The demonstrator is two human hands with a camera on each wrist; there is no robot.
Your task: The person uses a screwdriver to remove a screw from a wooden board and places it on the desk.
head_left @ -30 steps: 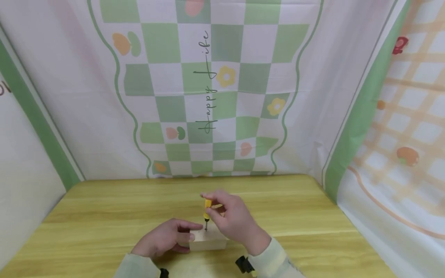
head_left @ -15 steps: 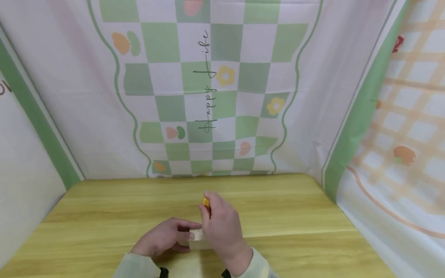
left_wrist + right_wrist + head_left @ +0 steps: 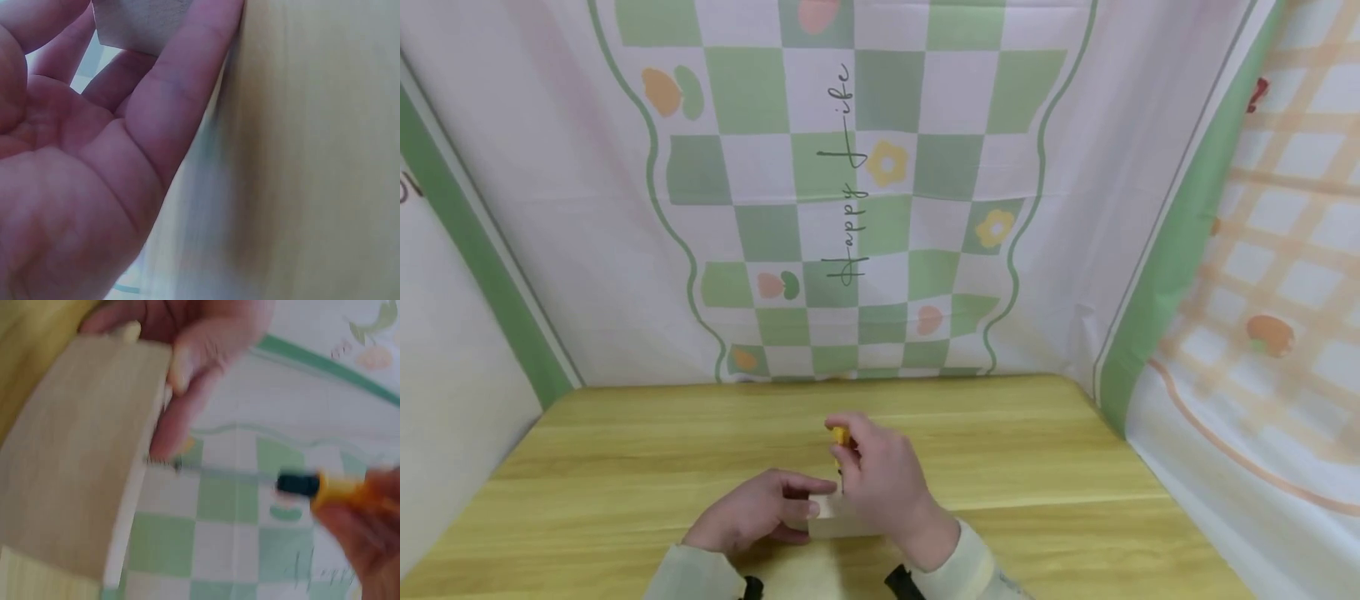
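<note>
A pale wooden block (image 3: 838, 527) lies on the table near its front, in the middle of the head view. My left hand (image 3: 756, 512) grips its left end between thumb and fingers. In the left wrist view the block's end (image 3: 140, 25) sits between the fingers. My right hand (image 3: 891, 483) pinches the yellow handle of a screwdriver (image 3: 841, 436), held upright over the block. The right wrist view shows its black collar, thin shaft and, at the tip, a screw (image 3: 164, 464) sticking partly out of the block's top face. The right hand covers the block's right end in the head view.
The wood-grain table (image 3: 625, 450) stretches away behind and to both sides of the hands. A green-and-white checked cloth (image 3: 887, 225) hangs behind it, with more printed cloth (image 3: 1262, 292) on the right. Dark straps (image 3: 904, 583) show at the wrists.
My right hand rolled inward over the screwdriver, then turned partway back, its wrist swinging left and then slightly right. The left hand and the block stayed in place.
</note>
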